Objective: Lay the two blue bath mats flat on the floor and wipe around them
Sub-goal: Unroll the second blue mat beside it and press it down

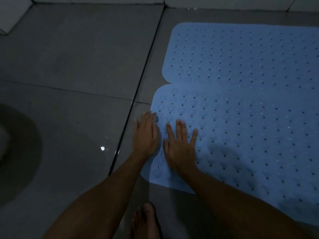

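Note:
Two light blue perforated bath mats lie flat side by side on the grey tiled floor. The far mat [241,54] touches the near mat [250,135] along one long edge. My left hand [145,133] rests flat, fingers together, across the near mat's left edge, partly on the tile. My right hand [180,144] presses flat on the near mat just right of it, fingers spread. Neither hand holds anything. No cloth is visible.
A dark drain channel [138,94] runs diagonally through the floor left of the mats. White wall tiles [96,0] border the far side. A dark rounded fixture [15,149] sits at the left edge. My bare foot [146,221] stands near the bottom. The light is dim.

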